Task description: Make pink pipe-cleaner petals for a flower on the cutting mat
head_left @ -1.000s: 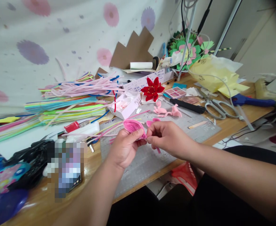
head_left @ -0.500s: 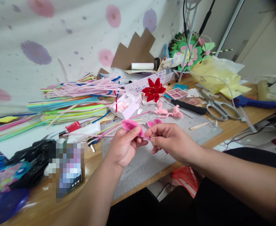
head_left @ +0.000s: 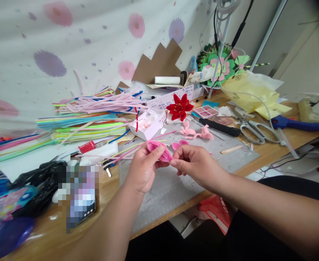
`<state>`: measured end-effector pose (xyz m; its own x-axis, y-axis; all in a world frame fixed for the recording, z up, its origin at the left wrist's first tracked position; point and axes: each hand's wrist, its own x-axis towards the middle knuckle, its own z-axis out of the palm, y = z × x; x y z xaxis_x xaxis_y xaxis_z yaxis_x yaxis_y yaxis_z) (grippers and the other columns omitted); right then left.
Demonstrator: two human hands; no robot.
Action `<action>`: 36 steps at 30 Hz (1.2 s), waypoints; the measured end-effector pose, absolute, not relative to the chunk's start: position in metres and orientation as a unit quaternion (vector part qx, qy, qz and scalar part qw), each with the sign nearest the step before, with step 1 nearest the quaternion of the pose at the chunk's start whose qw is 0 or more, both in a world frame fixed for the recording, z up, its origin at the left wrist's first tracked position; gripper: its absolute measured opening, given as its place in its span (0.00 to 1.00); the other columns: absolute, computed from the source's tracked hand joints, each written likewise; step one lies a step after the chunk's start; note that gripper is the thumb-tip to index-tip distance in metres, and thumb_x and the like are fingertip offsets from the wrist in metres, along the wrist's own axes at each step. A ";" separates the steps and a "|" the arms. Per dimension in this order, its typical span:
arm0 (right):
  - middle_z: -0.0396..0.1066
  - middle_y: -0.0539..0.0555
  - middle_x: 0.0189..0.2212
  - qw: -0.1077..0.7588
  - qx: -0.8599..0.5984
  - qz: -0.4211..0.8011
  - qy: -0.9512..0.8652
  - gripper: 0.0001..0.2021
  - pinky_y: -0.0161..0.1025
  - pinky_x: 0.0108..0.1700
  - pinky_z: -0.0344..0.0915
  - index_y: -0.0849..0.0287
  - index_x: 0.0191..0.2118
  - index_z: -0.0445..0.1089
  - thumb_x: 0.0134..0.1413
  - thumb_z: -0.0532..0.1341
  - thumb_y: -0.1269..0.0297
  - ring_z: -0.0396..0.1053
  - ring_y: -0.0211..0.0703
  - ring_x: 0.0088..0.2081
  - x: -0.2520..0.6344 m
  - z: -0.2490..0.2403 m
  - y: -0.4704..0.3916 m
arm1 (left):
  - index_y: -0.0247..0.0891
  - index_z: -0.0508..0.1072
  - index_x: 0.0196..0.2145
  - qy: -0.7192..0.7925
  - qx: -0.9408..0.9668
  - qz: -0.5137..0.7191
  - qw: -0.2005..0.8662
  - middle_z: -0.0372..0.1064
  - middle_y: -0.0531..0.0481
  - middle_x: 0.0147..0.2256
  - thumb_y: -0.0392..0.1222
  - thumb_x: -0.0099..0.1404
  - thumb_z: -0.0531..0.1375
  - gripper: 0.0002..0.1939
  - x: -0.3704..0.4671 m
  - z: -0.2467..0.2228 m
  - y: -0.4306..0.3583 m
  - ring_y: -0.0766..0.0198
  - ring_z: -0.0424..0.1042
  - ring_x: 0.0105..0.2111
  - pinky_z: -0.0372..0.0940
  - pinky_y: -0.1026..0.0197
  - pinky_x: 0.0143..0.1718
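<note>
A bright pink petal made of fuzzy pipe cleaner (head_left: 162,151) is held above the grey cutting mat (head_left: 159,203). My left hand (head_left: 145,166) grips its wide part between thumb and fingers. The fingertips of my right hand (head_left: 193,163) pinch its narrow lower end. Just behind my right hand lies another pink looped piece (head_left: 179,145), partly hidden by the fingers. Farther back on the mat rest pale pink curled pieces (head_left: 196,132).
Bundles of coloured pipe cleaners (head_left: 94,105) lie at the back left. A red flower (head_left: 179,107) stands beside a white box (head_left: 151,127). Scissors (head_left: 257,130), a blue-handled tool (head_left: 298,124) and a wooden stick (head_left: 231,149) are at right; a phone (head_left: 83,203) lies left.
My right fingers have shifted to the tip of the pink petal, and my hands sit slightly farther right in view. More of the petal's face now shows. The camera view has shifted slightly.
</note>
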<state>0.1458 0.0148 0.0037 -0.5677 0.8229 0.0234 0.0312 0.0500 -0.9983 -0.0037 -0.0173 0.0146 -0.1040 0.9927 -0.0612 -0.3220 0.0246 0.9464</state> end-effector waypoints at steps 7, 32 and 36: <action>0.68 0.50 0.27 0.363 -0.304 0.510 -0.718 0.08 0.33 0.31 0.61 0.60 0.32 0.66 0.50 0.61 0.61 0.64 0.36 0.29 0.148 0.010 0.018 | 0.35 0.72 0.27 0.493 0.452 0.593 0.448 0.67 0.54 0.25 0.37 0.53 0.63 0.03 -0.009 0.012 -0.014 0.70 0.63 0.26 0.59 0.68 0.27; 0.67 0.49 0.20 0.413 -0.413 0.395 -0.709 0.05 0.33 0.24 0.58 0.60 0.25 0.68 0.49 0.58 0.68 0.63 0.35 0.23 0.148 0.020 0.039 | 0.33 0.75 0.26 0.504 0.498 0.486 0.511 0.74 0.46 0.26 0.42 0.59 0.60 0.09 0.007 0.004 -0.024 0.61 0.72 0.28 0.65 0.60 0.33; 0.66 0.49 0.19 0.406 -0.382 0.477 -0.680 0.07 0.32 0.23 0.59 0.61 0.24 0.66 0.49 0.59 0.65 0.64 0.34 0.21 0.152 0.018 0.044 | 0.33 0.76 0.26 0.497 0.486 0.482 0.533 0.74 0.44 0.24 0.42 0.58 0.60 0.10 0.007 0.006 -0.024 0.58 0.73 0.27 0.66 0.59 0.32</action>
